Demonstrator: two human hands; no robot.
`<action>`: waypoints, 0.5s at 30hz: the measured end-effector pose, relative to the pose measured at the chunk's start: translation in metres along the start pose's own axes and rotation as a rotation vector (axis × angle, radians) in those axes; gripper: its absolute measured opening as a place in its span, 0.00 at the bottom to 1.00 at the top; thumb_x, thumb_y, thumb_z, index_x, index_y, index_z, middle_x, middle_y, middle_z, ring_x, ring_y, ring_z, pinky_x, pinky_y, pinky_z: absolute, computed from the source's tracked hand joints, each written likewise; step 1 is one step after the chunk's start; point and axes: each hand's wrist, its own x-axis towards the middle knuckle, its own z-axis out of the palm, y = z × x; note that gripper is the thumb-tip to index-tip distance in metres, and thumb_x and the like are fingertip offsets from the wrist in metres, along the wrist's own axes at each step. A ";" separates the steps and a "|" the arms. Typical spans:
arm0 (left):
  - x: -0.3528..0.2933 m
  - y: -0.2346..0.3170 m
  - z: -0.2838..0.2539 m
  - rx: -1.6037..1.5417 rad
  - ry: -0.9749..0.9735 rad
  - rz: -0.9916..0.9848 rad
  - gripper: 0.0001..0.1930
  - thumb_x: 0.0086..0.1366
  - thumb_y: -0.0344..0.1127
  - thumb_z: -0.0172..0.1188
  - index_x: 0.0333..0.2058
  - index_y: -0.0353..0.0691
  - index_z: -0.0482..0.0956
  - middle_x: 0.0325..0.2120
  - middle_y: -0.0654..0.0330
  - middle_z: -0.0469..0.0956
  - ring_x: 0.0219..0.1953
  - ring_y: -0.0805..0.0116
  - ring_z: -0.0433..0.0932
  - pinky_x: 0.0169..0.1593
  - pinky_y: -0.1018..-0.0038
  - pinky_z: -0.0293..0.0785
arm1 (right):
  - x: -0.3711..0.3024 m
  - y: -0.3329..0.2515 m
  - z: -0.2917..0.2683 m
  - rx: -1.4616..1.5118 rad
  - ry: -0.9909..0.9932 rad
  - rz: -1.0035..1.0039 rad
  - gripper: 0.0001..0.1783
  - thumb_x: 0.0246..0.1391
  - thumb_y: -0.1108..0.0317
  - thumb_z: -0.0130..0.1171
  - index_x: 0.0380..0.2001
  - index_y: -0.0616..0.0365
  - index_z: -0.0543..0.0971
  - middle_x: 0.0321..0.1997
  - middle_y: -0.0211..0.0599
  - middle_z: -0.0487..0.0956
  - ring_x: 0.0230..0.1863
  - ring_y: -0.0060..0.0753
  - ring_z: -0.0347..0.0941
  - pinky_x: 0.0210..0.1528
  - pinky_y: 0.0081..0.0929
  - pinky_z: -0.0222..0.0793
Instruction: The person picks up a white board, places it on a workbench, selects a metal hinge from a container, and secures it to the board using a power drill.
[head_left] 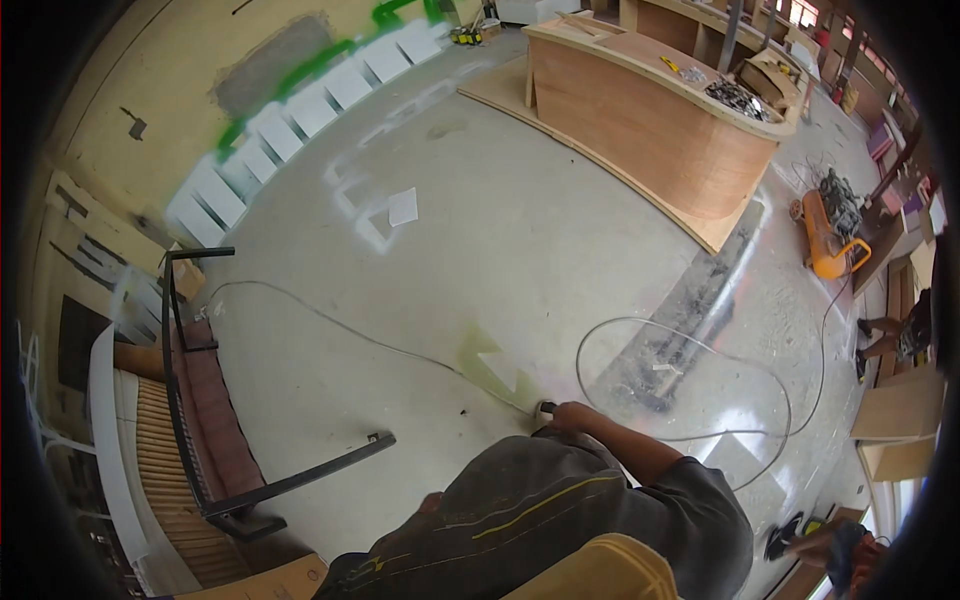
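A right hand [572, 416] is seen closed around a black-handled tool [547, 407], held over the floor [300, 380] ahead of a dark shirt [580, 468].

The shirt is crossed by a yellow line, its small markings too blurred to be read. A thin grey hose [380, 343] is stretched across the smooth floor up to the tool, near a greenish paint patch [478, 362]; a curved wooden counter [640, 120] is set beyond. The bare right forearm is angled forward and leftward; the left hand's state cannot be told.
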 end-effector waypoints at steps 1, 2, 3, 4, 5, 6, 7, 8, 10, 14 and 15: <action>0.016 0.010 -0.021 0.072 0.078 0.079 0.14 0.70 0.44 0.54 0.35 0.41 0.83 0.37 0.52 0.84 0.42 0.51 0.82 0.46 0.55 0.78 | 0.016 0.011 -0.020 -0.064 0.027 -0.059 0.19 0.61 0.51 0.56 0.40 0.55 0.85 0.45 0.54 0.84 0.46 0.57 0.81 0.52 0.48 0.76; 0.033 0.019 -0.034 0.188 0.227 0.175 0.14 0.69 0.44 0.54 0.34 0.40 0.83 0.36 0.52 0.84 0.42 0.51 0.82 0.46 0.55 0.78 | 0.032 0.021 -0.045 -0.131 0.056 -0.123 0.20 0.61 0.50 0.56 0.39 0.55 0.84 0.45 0.54 0.84 0.47 0.57 0.81 0.53 0.48 0.75; 0.034 0.008 -0.055 -0.008 0.278 0.236 0.13 0.69 0.44 0.54 0.31 0.41 0.79 0.31 0.53 0.82 0.38 0.49 0.81 0.42 0.53 0.78 | 0.044 0.025 -0.071 -0.143 0.037 -0.136 0.20 0.61 0.50 0.56 0.39 0.55 0.84 0.45 0.54 0.84 0.47 0.57 0.81 0.53 0.48 0.75; 0.052 0.011 -0.067 -0.267 0.194 0.011 0.13 0.68 0.44 0.55 0.29 0.41 0.78 0.29 0.53 0.80 0.37 0.49 0.81 0.40 0.53 0.77 | 0.054 0.017 -0.102 0.095 0.086 -0.031 0.22 0.61 0.49 0.54 0.39 0.58 0.83 0.47 0.54 0.83 0.49 0.57 0.80 0.54 0.48 0.75; 0.066 0.012 -0.077 -0.525 0.101 -0.196 0.13 0.68 0.43 0.55 0.28 0.42 0.76 0.27 0.53 0.79 0.36 0.48 0.80 0.39 0.54 0.77 | 0.056 0.009 -0.137 0.335 0.137 0.089 0.25 0.62 0.48 0.53 0.39 0.61 0.82 0.49 0.55 0.82 0.51 0.58 0.79 0.55 0.49 0.74; 0.078 0.014 -0.082 -0.548 0.116 -0.206 0.13 0.68 0.43 0.55 0.28 0.42 0.76 0.27 0.53 0.79 0.36 0.48 0.80 0.39 0.54 0.77 | 0.062 0.009 -0.167 0.323 0.175 -0.031 0.26 0.63 0.46 0.51 0.43 0.61 0.81 0.48 0.55 0.83 0.52 0.59 0.79 0.55 0.49 0.73; 0.095 0.016 -0.087 -0.318 0.234 -0.058 0.13 0.67 0.44 0.55 0.29 0.42 0.78 0.28 0.53 0.80 0.36 0.49 0.80 0.40 0.54 0.76 | 0.076 0.014 -0.187 0.309 0.165 -0.033 0.26 0.63 0.46 0.51 0.43 0.61 0.81 0.48 0.55 0.83 0.52 0.59 0.79 0.55 0.49 0.73; 0.110 0.013 -0.089 -0.084 0.349 0.084 0.13 0.67 0.44 0.56 0.30 0.43 0.80 0.29 0.52 0.81 0.36 0.49 0.81 0.40 0.54 0.76 | 0.092 0.017 -0.203 0.326 0.169 -0.032 0.27 0.63 0.45 0.52 0.43 0.60 0.81 0.48 0.54 0.83 0.52 0.59 0.78 0.55 0.49 0.73; 0.138 0.019 -0.091 -0.152 0.215 -0.043 0.15 0.68 0.47 0.55 0.34 0.42 0.83 0.33 0.51 0.83 0.39 0.48 0.81 0.44 0.52 0.76 | 0.123 0.031 -0.232 0.373 0.184 -0.019 0.26 0.64 0.45 0.53 0.44 0.59 0.82 0.47 0.54 0.83 0.52 0.59 0.78 0.54 0.50 0.73; 0.161 -0.012 -0.117 -0.281 -0.044 -0.463 0.18 0.69 0.49 0.53 0.38 0.42 0.84 0.37 0.50 0.84 0.42 0.47 0.81 0.47 0.51 0.76 | 0.165 0.053 -0.294 0.523 0.248 0.063 0.26 0.62 0.45 0.56 0.43 0.58 0.83 0.46 0.54 0.84 0.51 0.59 0.80 0.55 0.48 0.74; 0.178 -0.022 -0.135 -0.285 -0.065 -0.502 0.18 0.70 0.50 0.52 0.39 0.42 0.84 0.38 0.49 0.84 0.43 0.46 0.81 0.48 0.51 0.76 | 0.172 0.065 -0.300 0.585 0.265 0.112 0.26 0.61 0.44 0.57 0.43 0.59 0.83 0.47 0.54 0.84 0.51 0.58 0.80 0.55 0.47 0.75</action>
